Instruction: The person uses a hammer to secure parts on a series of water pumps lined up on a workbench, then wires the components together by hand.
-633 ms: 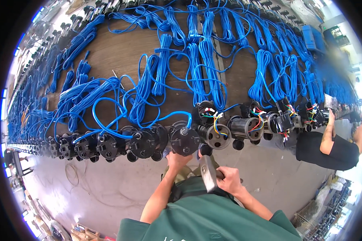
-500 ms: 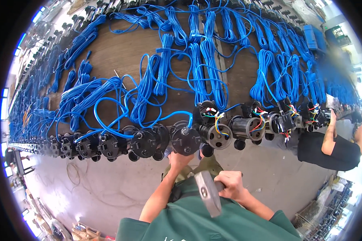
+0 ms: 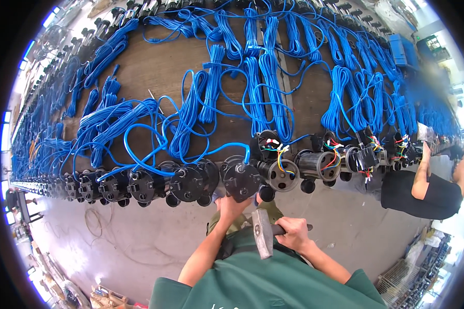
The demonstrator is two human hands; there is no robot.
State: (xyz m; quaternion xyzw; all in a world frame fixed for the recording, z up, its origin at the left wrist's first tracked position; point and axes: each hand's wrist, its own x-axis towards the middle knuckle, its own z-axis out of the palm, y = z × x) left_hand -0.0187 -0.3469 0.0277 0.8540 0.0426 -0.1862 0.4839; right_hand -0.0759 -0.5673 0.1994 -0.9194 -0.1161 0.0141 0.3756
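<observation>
My right hand is wrapped round the dark handle of a hammer. Its worn grey metal head hangs in front of my green shirt, apart from the black parts at the table edge. My left hand reaches up against the underside of a cylinder with a round black end cap; its fingers are hidden behind the cap. A blue cable comes out of that cap's top. Just right of it lies an open-ended cylinder with coloured wires hanging out.
Bundles of blue cable cover much of the brown table. More black-capped cylinders line its front edge to the left, wired ones to the right. A co-worker in black stands at the far right.
The hammer has risen away from my body toward the table edge, its head now more upright. My left hand stays by the same cap. The view has shifted slightly.
</observation>
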